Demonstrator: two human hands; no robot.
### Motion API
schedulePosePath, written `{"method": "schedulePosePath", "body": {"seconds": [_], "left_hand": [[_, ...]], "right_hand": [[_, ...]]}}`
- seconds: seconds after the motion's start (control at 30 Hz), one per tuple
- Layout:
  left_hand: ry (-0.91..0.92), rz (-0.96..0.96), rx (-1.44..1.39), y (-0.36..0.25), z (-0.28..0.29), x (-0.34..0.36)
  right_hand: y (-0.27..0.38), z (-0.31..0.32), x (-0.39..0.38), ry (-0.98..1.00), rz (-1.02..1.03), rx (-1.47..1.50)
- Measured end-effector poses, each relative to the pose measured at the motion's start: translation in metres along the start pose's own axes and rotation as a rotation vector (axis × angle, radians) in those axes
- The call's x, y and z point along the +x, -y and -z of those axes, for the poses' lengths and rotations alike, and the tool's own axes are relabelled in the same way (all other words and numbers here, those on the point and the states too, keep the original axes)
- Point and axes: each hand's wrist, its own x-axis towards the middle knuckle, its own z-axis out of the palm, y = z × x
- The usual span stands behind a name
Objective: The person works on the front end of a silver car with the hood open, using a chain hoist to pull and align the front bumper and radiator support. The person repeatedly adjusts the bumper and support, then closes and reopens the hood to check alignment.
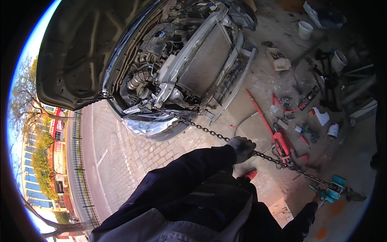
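Chain of dark metal links (205, 130) runs from the front corner of the dark, stripped-front car (159, 135) at far left to the teal metal hoist-like device (333, 190) at near right. The left hand (241, 149) is closed around its middle. The right hand (317, 198) is at the device, but I cannot tell how its fingers close. How the chain is fastened at the car is also unclear to me; if this fastening is weak, it could slip under pull and spring back. Sudden tightening could pinch the left hand. The red metal long-handled tool (283, 143) lies near the chain and may catch it; the red shoe (251, 174) is close, so tripping is possible.
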Motion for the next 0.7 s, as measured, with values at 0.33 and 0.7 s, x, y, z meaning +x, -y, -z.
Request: {"method": "schedulePosePath", "body": {"seconds": [0.33,0.7], "left_hand": [[0.075,0.013,0.011,0.003,-0.002,0.007],[0.001,-0.003,-0.007,0.002,-0.004,0.004]], "right_hand": [[0.032,-0.021,-0.059,0.216,-0.239,0.927],[0.026,-0.016,-0.024,0.295,-0.091,0.529]]}}
